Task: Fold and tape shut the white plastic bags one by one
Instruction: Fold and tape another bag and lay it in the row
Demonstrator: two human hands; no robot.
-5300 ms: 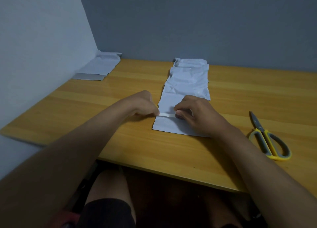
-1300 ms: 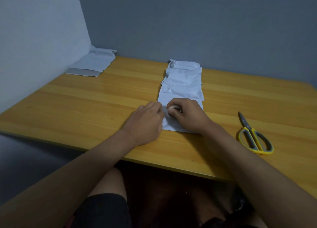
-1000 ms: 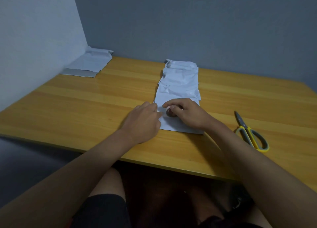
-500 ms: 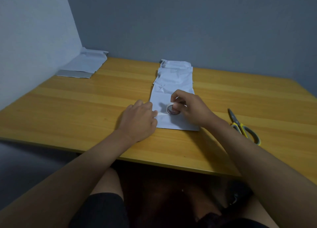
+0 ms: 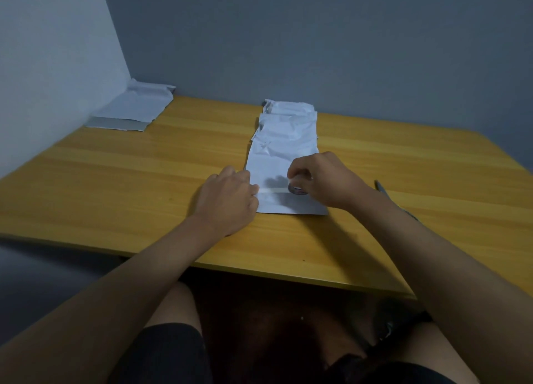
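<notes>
— White plastic under both hands, then?

— Yes. The right hand [image 5: 326,180] has its fingers curled round a small tape roll [image 5: 297,188], holding it on edge on the nearest white bag [image 5: 284,181]. A strip of tape [image 5: 272,191] runs from the roll leftward across the bag.

— And the left hand [image 5: 227,201]?

— Loosely curled, knuckles up, fingertips pinning the free end of that strip at the bag's left edge.

— Where does the bag lie?

— Flat on the wooden tabletop [image 5: 144,187], near the front edge, at the near end of a row of white bags [image 5: 288,123] overlapping toward the back wall.

— Anything else on the surface?

— A separate pile of bags [image 5: 132,109] in the far left corner, and, past the right wrist, the tip of the scissors [image 5: 382,188], mostly hidden by the forearm.

— The room?

— Grey wall [image 5: 317,37] behind, paler wall [image 5: 52,66] to the left. Dark shorts and bare knees show below the tabletop.
</notes>
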